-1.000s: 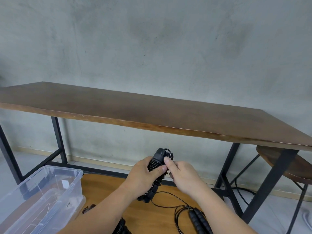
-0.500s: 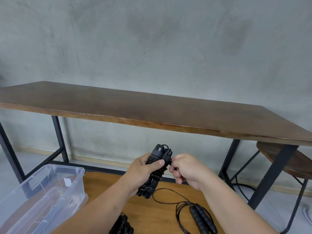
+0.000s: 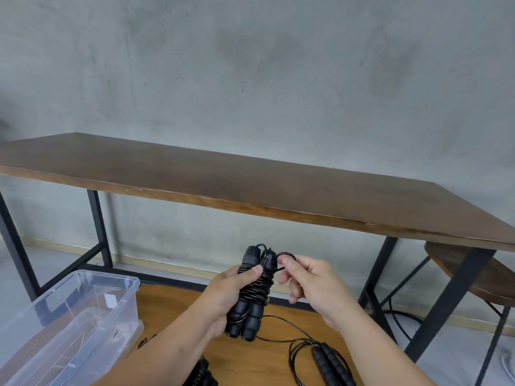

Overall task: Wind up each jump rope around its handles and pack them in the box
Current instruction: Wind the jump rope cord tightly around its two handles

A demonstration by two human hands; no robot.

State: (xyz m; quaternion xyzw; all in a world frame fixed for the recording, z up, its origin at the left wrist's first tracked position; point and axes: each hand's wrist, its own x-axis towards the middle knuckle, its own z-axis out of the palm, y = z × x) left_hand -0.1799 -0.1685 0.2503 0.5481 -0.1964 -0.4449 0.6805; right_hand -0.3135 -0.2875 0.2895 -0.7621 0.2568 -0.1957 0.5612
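Near edge, 6 o'clock: a second wound rope bundle [image 3: 201, 371] is partly cut off by the frame. At 5 o'clock, an unwound jump rope [image 3: 331, 366] lies on the low orange table [image 3: 172, 307], its cord in a loose coil beside its two handles.

Centre: left hand [image 3: 223, 296] grips the wound jump rope [image 3: 255, 291], both handles together and roughly upright, thumb across the coils. Right hand [image 3: 312, 280] pinches the last loop of cord [image 3: 285, 257] between thumb and forefinger, just right of the handle tops; other fingers relaxed.

Change: half a second ago the right hand was a closed fist tight against the bundle. Now it has pulled slightly away and a small end loop shows. Reads as tuck-in of the tail, winding essentially done.

Clear plastic box [image 3: 69, 316] at 8 o'clock, open; no rope visible inside. Likely next: secure the loop, drop the bundle left into the box.

Far: dark wooden desk [image 3: 250, 185], stool [image 3: 473, 274] at 3 o'clock, concrete wall [image 3: 250, 65].
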